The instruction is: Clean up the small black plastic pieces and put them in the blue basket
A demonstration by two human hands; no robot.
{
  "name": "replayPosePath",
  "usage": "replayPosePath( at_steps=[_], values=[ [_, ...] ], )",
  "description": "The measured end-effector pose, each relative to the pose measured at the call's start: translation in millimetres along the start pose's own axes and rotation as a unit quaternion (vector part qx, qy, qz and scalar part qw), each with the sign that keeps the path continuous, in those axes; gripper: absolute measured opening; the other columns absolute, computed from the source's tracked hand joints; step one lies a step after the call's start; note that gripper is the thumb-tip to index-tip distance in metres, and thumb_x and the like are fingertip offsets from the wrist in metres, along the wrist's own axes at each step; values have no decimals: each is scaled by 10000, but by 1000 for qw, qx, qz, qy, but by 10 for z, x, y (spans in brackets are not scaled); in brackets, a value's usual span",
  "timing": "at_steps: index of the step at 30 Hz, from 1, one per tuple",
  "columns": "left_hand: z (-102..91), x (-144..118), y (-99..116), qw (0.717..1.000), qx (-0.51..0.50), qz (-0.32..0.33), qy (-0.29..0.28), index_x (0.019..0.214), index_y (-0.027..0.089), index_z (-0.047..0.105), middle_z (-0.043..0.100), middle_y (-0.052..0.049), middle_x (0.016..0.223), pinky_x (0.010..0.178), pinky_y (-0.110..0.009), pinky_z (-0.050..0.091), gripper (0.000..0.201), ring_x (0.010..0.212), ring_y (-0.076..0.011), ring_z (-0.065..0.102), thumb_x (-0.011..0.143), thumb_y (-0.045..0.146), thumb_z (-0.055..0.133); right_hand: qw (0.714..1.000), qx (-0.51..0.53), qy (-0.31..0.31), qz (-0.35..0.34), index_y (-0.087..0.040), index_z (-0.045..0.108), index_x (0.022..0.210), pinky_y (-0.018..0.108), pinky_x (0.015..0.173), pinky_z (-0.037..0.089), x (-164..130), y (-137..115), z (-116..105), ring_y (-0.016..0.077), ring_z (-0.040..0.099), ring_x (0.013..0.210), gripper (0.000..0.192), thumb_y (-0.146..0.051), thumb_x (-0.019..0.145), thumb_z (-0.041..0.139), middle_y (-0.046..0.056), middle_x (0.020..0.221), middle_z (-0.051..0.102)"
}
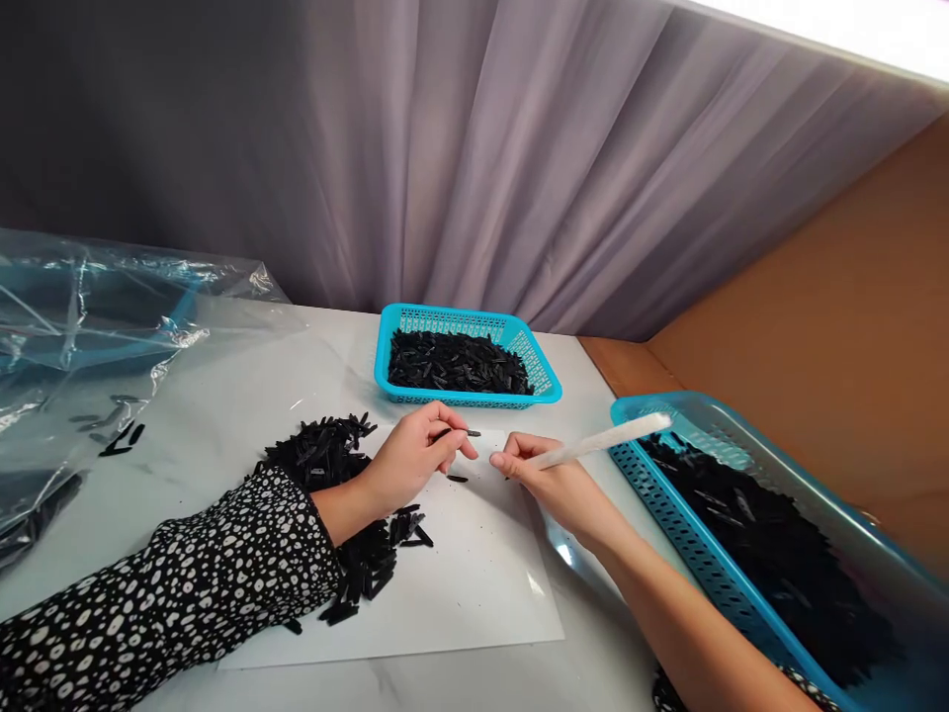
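Observation:
My left hand (419, 450) is closed, pinching a thin black strip (473, 433) between thumb and fingertips above the white sheet (474, 583). Wrapped round a pale, slim stick-like tool (604, 437) are the fingers of my right hand (545, 470); its thick white end points up and right, and the working tip is mostly hidden below my fingers. One loose black strip (458, 479) lies on the sheet between the two hands. Under and beside my left forearm spreads a heap of similar black strips (318, 450).
Behind my hands stands a blue basket (467, 399) filled with black strips. A larger blue basket (689, 554) with more strips sits at the right. Clear plastic wrap (178, 341) covers the left side, near a few stray strips (123, 440). A curtain (460, 178) hangs behind.

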State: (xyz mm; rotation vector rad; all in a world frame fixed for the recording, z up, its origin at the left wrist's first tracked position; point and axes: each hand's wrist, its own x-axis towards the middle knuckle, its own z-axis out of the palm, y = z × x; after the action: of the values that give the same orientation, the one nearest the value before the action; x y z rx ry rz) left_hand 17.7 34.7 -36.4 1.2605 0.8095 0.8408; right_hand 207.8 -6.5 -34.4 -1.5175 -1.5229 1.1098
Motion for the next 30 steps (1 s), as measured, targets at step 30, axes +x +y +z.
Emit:
replayPosePath(
  at_steps=[30],
  values=[
    [21, -39, -2, 981, 178, 59, -43, 871, 199, 553, 638, 19, 702, 551, -234, 375, 93, 601, -109, 526, 912, 282, 547, 864, -202, 163, -431, -254, 633, 977, 367, 723, 576, -210, 184, 58, 227, 746, 854, 197, -84, 883, 601, 79, 1003, 783]
  ],
)
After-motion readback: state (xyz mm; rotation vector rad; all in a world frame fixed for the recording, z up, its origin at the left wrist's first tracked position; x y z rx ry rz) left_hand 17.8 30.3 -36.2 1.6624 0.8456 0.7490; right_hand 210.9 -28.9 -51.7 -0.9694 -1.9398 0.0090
